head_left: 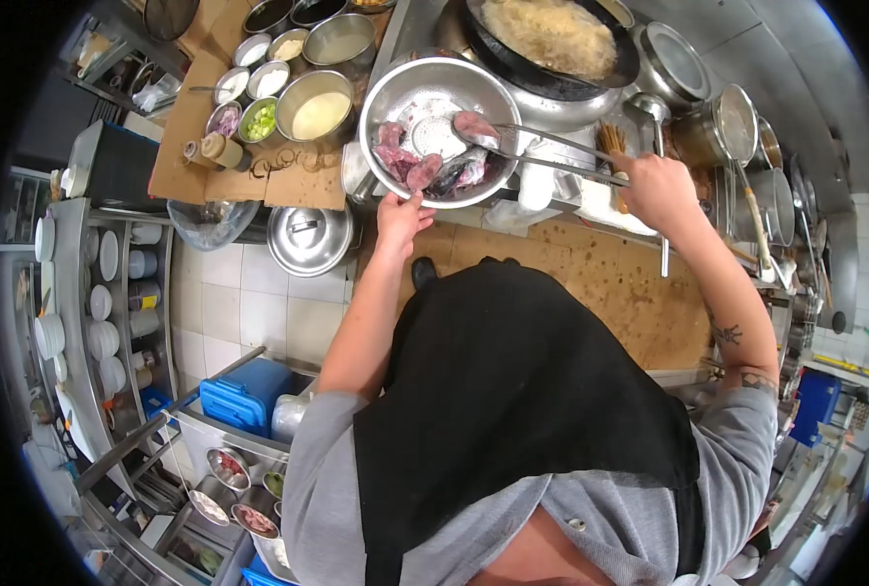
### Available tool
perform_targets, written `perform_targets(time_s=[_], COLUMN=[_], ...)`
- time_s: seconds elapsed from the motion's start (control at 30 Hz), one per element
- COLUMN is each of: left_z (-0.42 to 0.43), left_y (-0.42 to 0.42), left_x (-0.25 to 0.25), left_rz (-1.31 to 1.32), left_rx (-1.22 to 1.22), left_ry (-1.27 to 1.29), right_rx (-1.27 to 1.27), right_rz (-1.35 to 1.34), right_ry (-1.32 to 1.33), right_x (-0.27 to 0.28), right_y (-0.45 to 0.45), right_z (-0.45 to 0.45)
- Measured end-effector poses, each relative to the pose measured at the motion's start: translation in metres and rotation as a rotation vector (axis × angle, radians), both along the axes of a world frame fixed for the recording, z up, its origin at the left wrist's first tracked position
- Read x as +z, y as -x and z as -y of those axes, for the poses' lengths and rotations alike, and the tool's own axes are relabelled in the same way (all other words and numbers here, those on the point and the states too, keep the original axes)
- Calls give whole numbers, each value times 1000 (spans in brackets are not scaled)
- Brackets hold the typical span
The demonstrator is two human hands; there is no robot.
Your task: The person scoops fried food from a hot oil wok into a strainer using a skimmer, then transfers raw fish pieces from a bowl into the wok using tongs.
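My left hand (402, 224) grips the near rim of a steel bowl (371, 125), its fingers closed on the edge. Inside the bowl lie reddish pieces of meat or fish (392, 154) and a dark-skinned piece (446, 176). My right hand (649, 186) is closed round the handles of long metal tongs (571, 168). The tongs reach left over the bowl, and their tips are around a pink piece (475, 127) at the bowl's right side.
Beyond the bowl, a black wok (622, 70) holds bubbling, frothy oil. Bowls of ingredients (319, 105) stand on cardboard at the left. A ladle (662, 146) and pots (737, 122) are at the right. A lidded pot (309, 240) sits below the counter at the left.
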State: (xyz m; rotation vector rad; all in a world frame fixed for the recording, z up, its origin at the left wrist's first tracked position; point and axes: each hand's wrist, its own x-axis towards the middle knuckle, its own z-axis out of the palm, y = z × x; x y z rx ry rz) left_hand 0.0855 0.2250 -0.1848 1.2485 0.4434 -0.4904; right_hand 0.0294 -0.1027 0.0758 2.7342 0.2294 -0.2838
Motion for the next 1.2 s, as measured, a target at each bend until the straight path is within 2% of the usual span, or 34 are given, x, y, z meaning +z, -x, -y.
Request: perform_targets(time_s=[0.27, 0.37, 0.53, 0.77, 0.83, 1.0, 1.17, 1.2], left_z=[0, -1, 1, 1, 2, 1, 1, 1], left_y=[1, 0, 2, 1, 2, 2, 2, 2], left_x=[0, -3, -1, 3, 3, 3, 1, 2], left_rz=[18, 16, 9, -6, -4, -4, 0, 6], left_rx=[0, -1, 21, 26, 27, 28, 20, 14], left_ry=[17, 5, 4, -3, 2, 9, 28, 20], right_rx=[126, 74, -106, -275, -239, -324, -295, -327], right_rz=[110, 61, -13, 43, 75, 144, 253, 248], right_ry=[101, 102, -10, -344, -454, -384, -316, -223], right_x=[-37, -39, 6, 76, 93, 129, 114, 112], right_y=[-15, -12, -12, -21, -25, -40, -71, -76], right_z=[-2, -2, -6, 16, 33, 54, 98, 92])
